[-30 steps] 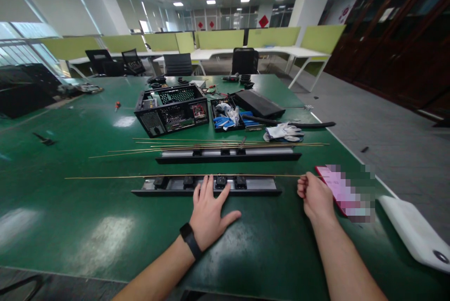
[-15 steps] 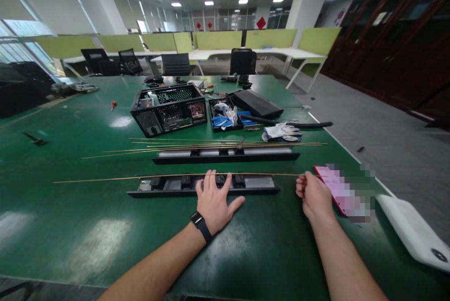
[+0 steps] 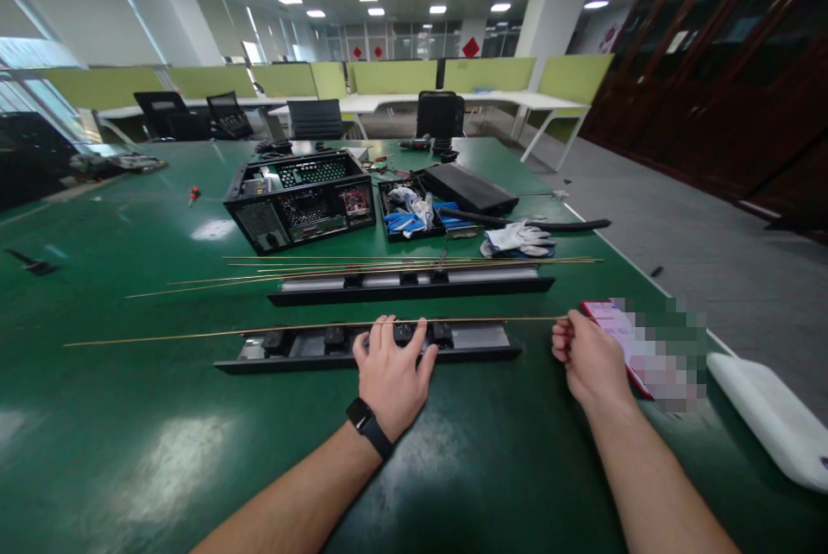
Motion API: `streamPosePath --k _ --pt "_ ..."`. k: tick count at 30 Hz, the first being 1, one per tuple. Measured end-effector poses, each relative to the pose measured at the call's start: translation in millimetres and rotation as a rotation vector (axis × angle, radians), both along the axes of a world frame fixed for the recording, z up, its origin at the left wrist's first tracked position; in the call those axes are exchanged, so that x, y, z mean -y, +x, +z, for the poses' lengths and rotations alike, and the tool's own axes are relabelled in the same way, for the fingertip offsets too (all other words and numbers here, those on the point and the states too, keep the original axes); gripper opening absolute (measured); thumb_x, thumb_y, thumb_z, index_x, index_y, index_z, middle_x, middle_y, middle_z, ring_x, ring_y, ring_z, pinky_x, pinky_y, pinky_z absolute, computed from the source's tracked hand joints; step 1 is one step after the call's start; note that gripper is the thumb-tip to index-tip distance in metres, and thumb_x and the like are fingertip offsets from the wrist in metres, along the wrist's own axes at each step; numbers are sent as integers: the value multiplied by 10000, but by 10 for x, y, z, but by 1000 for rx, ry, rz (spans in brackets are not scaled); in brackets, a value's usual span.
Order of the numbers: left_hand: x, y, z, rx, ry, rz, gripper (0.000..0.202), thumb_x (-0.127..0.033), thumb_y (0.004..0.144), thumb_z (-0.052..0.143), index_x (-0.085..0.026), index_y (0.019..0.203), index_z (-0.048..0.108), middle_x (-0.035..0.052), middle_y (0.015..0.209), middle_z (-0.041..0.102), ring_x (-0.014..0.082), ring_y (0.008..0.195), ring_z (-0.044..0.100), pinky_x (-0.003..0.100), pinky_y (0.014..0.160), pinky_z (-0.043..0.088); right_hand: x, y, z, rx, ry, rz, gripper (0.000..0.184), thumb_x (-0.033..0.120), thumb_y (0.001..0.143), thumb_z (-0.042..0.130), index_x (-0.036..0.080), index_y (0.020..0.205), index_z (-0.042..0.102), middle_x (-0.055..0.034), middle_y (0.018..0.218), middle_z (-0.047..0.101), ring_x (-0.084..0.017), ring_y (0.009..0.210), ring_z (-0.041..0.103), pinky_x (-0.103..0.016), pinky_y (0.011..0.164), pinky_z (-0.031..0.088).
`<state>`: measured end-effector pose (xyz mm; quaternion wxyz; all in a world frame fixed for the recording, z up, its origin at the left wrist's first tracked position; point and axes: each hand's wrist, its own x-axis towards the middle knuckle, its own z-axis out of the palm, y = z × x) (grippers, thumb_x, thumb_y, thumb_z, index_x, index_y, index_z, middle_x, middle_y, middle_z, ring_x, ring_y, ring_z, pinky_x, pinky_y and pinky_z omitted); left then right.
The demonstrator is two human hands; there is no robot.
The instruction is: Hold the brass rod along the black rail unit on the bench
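1 rod (image 3: 315,327) overshoots the near rail (image 3: 302,347) at 2 ends.

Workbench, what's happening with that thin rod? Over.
Right hand pinching thin rod near one end. Left hand spread over near rail. Rod runs lengthwise along rail. Possible obstacle: red-edged device beside right hand.

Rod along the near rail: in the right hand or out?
In: the right hand pinches the brass-colored rod near its right end.

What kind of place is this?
Looks like an open-plan office, partly used as a workshop: green desk partitions and office chairs behind, an opened computer case and work gloves on the green table in front.
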<state>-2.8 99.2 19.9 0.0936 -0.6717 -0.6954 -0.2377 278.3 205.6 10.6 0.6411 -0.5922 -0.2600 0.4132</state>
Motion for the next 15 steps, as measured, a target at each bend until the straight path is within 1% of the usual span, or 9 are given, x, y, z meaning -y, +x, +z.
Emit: streamPosePath --k 4,10,15 --pt "-6 24 -8 26 26 16 394 -456 1038 530 -349 1375 704 189 1393 633 341 1393 524 536 1056 411 -6 -3 4 -1 -5 1 173 304 781 733 173 735 629 -20 647 607 -96 447 485 -185 335 314" --pt "-20 62 -44 42 51 33 377 -419 1030 549 -329 1351 726 210 1540 558 372 1467 483 550 1080 410 -10 0 2 -13 17 20 171 300 792 711 172 720 623 -15 627 594 -91 435 469 -182 328 302" --pt "-33 63 -49 54 47 50 346 -416 1040 542 -370 1322 738 190 1448 628 342 1423 527 525 1018 433 -21 10 -8 -20 30 22 179 305 776 730 177 714 622 -13 626 596 -90 433 470 -182 327 296"
